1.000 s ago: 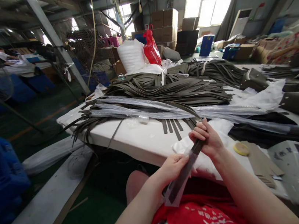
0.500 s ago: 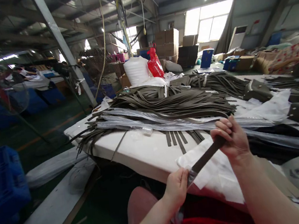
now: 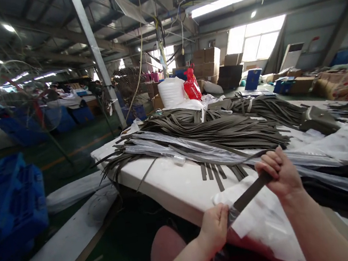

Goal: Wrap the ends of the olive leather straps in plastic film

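Note:
A dark olive strap point(image 3: 249, 193) runs taut between my two hands over the near edge of the white table point(image 3: 175, 186). My right hand point(image 3: 280, 174) is closed round its upper end. My left hand point(image 3: 215, 226) pinches the lower end, where a clear plastic sleeve covers the strap. A large heap of the same olive straps point(image 3: 219, 130) lies on the table behind, partly under long clear plastic sleeves point(image 3: 176, 145). White wrapping paper point(image 3: 260, 217) lies under my hands.
Olive bag pieces point(image 3: 318, 119) sit at the right of the table. A white sack and a red bag point(image 3: 192, 85) stand at the far end. A steel post point(image 3: 97, 59), a floor fan point(image 3: 130, 84) and blue crates point(image 3: 9, 201) are to the left.
My right hand has moved up and to the right, drawing the strap out of the plastic sleeve that my left hand holds. The view has tilted upward.

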Demonstrator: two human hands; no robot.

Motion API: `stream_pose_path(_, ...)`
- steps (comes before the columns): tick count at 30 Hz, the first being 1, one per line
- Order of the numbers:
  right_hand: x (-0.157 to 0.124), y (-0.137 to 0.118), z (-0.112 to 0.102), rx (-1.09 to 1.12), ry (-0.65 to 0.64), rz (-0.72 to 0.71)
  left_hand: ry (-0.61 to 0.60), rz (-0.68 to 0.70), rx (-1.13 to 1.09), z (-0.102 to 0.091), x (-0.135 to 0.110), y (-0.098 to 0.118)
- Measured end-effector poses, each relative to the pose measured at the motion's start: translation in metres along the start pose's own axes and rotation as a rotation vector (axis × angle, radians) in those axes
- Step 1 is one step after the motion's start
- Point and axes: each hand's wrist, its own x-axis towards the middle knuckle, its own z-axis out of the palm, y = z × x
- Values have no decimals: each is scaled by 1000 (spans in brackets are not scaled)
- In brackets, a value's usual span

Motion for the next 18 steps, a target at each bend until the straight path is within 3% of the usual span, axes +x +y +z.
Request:
stream_pose_path(3, -1, 1, 4, -27, -11, -8, -72, -77, -102, 2, 3, 5)
stream_pose_path(8, -21, 63, 9, -166, -18, 156, -17, -57, -153, 10, 21, 19)
stream_pose_path(10, -18, 57, 6, -162, -4, 156, 44, 28, -48, 8, 22, 17)
stream_pose_path(12, -8, 32, 3, -114, 20, 73, 62, 75, 33, 4, 19, 11)
stream_pose_path(15, 6, 1, 1, -69, 27, -35, 17, 18, 1, 0, 14, 6)
stream_pose_path(18, 2, 20, 4, -92, -6, -9, -33, -63, -106, 3, 18, 11)
